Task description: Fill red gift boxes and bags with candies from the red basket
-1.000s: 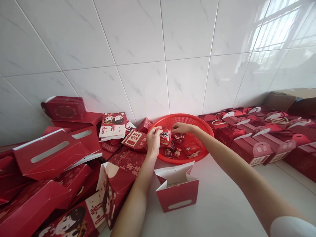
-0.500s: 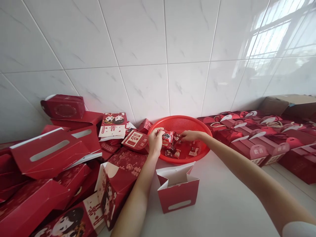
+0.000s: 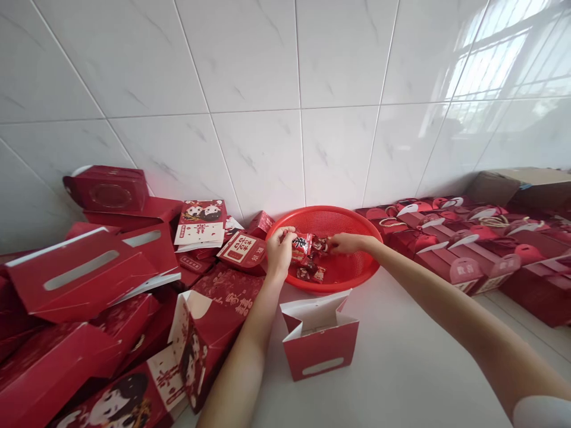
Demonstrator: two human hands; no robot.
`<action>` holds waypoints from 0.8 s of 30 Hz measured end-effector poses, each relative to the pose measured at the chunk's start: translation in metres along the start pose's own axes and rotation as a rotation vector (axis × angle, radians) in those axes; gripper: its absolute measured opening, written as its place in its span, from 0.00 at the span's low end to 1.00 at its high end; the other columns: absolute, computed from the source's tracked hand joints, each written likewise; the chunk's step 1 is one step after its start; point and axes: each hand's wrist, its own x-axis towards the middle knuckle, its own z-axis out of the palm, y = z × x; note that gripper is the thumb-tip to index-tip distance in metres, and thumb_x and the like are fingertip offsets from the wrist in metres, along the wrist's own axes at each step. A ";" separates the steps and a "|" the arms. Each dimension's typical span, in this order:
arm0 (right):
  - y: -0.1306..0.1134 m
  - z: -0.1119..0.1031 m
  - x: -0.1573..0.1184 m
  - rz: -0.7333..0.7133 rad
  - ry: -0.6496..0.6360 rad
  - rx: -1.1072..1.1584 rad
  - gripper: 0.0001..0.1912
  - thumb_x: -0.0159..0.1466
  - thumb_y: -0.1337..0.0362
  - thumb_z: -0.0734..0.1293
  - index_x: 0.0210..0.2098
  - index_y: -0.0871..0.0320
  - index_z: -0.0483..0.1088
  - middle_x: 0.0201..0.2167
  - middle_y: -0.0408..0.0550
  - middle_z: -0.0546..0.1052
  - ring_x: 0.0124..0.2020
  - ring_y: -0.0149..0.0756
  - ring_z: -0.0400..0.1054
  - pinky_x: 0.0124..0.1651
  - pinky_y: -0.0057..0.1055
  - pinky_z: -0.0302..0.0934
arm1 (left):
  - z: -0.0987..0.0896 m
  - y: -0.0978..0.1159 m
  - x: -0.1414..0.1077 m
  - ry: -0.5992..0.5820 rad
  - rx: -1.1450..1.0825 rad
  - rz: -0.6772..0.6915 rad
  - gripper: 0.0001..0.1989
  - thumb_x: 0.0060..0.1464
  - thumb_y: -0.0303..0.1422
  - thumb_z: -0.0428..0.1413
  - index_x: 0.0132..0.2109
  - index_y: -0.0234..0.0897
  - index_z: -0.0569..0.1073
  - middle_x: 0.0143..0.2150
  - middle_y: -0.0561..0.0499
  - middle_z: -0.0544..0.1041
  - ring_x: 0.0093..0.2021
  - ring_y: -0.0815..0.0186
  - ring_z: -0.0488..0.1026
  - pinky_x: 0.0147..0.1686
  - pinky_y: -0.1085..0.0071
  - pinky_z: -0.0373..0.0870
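Right hand (image 3: 345,244) shifted rightward; left (image 3: 280,252) holds one packet (image 3: 301,245).

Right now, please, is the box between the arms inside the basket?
No, the box stands on the white surface, in front of the basket.

Left forearm (image 3: 247,351) in from bottom edge, slants up and rightward. Left wrist (image 3: 280,274) near straight. Left hand (image 3: 279,252) raised, fingers bent, closed in pinch grip. Right forearm (image 3: 450,312) in from lower right corner, long reach up and leftward. Right wrist (image 3: 366,242) slightly bent. Right hand (image 3: 347,244) lower-pointing, fingers curled, fingertips unclear. Hands near each other, apart, about level. Forearms bare; white sleeve (image 3: 542,411) high on right arm.
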 end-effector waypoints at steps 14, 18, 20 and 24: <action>-0.045 0.027 0.007 -0.200 -0.346 -0.061 0.24 0.52 0.78 0.63 0.45 0.55 0.77 0.31 0.42 0.76 0.23 0.31 0.65 0.26 0.26 0.58 | -0.001 -0.002 0.002 -0.015 -0.014 0.013 0.07 0.38 0.34 0.59 0.28 0.37 0.77 0.29 0.53 0.77 0.34 0.63 0.72 0.37 0.69 0.66; -0.028 0.009 0.011 -0.176 -0.055 -0.029 0.33 0.56 0.79 0.61 0.59 0.54 0.69 0.45 0.50 0.77 0.35 0.35 0.69 0.32 0.26 0.59 | 0.000 0.001 0.000 -0.010 -0.013 0.008 0.07 0.38 0.34 0.59 0.28 0.37 0.77 0.29 0.52 0.77 0.35 0.62 0.72 0.37 0.69 0.67; -0.024 0.003 0.010 -0.176 0.030 -0.005 0.31 0.58 0.78 0.60 0.60 0.57 0.69 0.47 0.52 0.76 0.37 0.37 0.70 0.33 0.26 0.60 | 0.000 0.002 0.000 -0.005 -0.012 0.009 0.07 0.38 0.33 0.58 0.28 0.37 0.77 0.29 0.52 0.77 0.35 0.62 0.73 0.37 0.69 0.68; -0.038 0.006 0.007 -0.222 -0.126 0.056 0.24 0.61 0.73 0.62 0.56 0.56 0.73 0.36 0.47 0.78 0.29 0.33 0.70 0.30 0.25 0.62 | 0.000 0.001 0.001 -0.005 -0.013 0.007 0.08 0.37 0.34 0.59 0.28 0.37 0.77 0.29 0.52 0.77 0.34 0.62 0.73 0.37 0.68 0.68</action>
